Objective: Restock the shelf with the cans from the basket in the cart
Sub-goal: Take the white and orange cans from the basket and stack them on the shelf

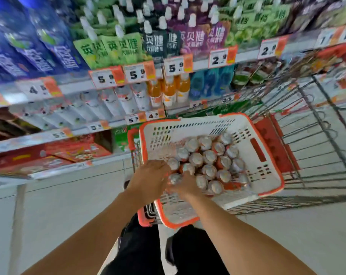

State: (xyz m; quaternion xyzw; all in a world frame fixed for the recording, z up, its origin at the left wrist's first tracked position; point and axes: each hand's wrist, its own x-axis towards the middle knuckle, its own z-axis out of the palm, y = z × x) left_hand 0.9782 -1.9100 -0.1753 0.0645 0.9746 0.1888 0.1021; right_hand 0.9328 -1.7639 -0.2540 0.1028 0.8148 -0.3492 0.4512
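- Low in the middle of the frame, seen from the head camera, two bare forearms reach forward and up from the bottom edge into a white plastic basket (267, 155) with an orange rim and slotted walls.
- That basket sits in the near end of a wire cart (322, 147), whose metal grid runs off toward the right edge.
- Filling the basket's centre and right, the cans (207, 157) stand upright and packed close, long axes vertical, so only round silvery tops and hints of orange sides show.
- Left hand (150, 175) lies palm down at the cluster's left edge, fingers curled over the nearest cans; motion blur hides whether it has one gripped.
- Right hand (185, 184) sits just beside it, a little lower in the frame, fingers bent down among the can tops; I cannot tell whether it is closed on one.
- Both hands are at the cans, so neither has far to go; lifting straight up looks the likely way out.
- Across the upper and left frame, the shelf (75, 87) rises in tiers with price tags along its edges, holding bottles, green and purple pouches and red cartons, up and to the left of the hands.
- Pale floor tiles fill the lower corners.
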